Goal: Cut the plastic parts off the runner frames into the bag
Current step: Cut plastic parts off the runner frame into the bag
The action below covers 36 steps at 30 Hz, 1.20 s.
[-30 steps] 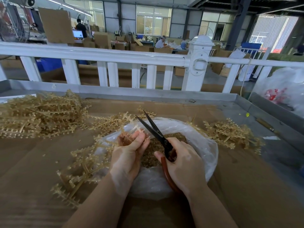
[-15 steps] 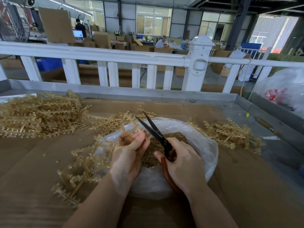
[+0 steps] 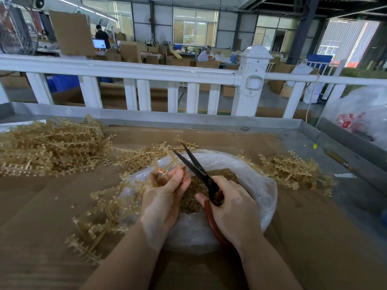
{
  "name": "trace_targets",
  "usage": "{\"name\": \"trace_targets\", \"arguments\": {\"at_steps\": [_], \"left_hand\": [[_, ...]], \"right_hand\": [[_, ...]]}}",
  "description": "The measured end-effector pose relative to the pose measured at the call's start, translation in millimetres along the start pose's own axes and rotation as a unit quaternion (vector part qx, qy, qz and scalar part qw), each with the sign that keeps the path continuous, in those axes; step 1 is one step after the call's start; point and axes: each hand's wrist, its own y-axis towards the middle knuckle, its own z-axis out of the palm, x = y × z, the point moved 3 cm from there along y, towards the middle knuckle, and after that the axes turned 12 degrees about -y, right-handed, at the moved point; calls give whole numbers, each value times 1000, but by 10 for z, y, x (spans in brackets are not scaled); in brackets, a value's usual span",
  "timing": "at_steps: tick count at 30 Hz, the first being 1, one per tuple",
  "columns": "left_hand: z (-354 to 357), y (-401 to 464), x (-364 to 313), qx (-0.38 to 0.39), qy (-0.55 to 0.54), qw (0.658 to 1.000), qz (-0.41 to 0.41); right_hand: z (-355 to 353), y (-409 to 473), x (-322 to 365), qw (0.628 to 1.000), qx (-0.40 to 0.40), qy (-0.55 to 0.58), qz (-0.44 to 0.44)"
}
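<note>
Scissors (image 3: 195,164) in right hand (image 3: 232,208) point up-left, blades parted.

bag (image 3: 240,170) glossy clear plastic | scissors (image 3: 195,164) matt dark metal | table (image 3: 314,227) matt cardboard

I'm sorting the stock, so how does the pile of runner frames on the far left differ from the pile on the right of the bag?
The left pile is bigger and denser; the right pile is smaller and looser. The left pile lies apart from the bag; the right pile reaches its rim. Both are tan plastic.
</note>
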Motion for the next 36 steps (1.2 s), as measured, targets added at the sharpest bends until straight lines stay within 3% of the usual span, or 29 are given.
{"name": "trace_targets", "arguments": {"at_steps": [27, 36], "left_hand": [[-23, -18, -50, -85, -41, 996, -5], [-26, -1, -20, -53, -35, 998, -8]], "right_hand": [[-13, -29, 49, 998, 11, -32, -61], [-9, -26, 56, 998, 3, -32, -55]]}}
